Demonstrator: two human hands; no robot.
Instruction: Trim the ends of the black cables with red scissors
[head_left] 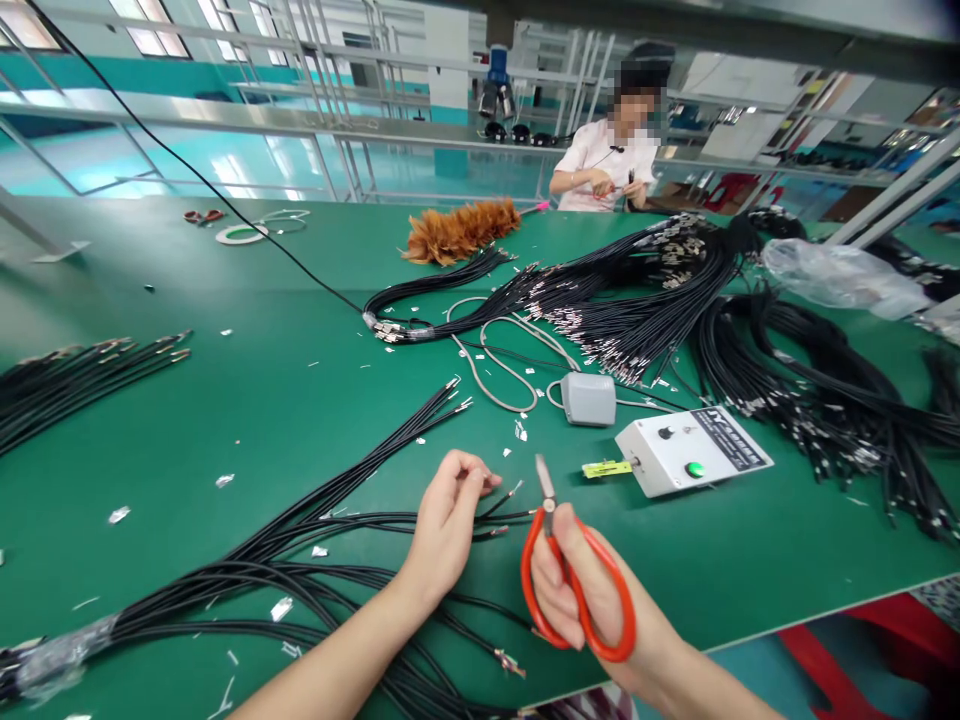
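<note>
Cables (300, 540) in a limp black bundle sprawl across the green table (247, 400) toward the near edge; they look light and floppy, best gripped close behind their bare metal ends. The left hand (446, 520) pinches a few cable ends between thumb and fingertips, while the right hand (592, 590) has its fingers curled through the red-handled scissors (570, 580), blades nearly shut and pointing up. Cable tips under the left fingers are too small to make out, and the bundle's far end runs out of view at lower left.

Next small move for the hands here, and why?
Probably bring the scissors in the right hand left to the wire ends pinched by the left hand: the blades sit closed and pointing up, just clear of those bare tips.
</note>
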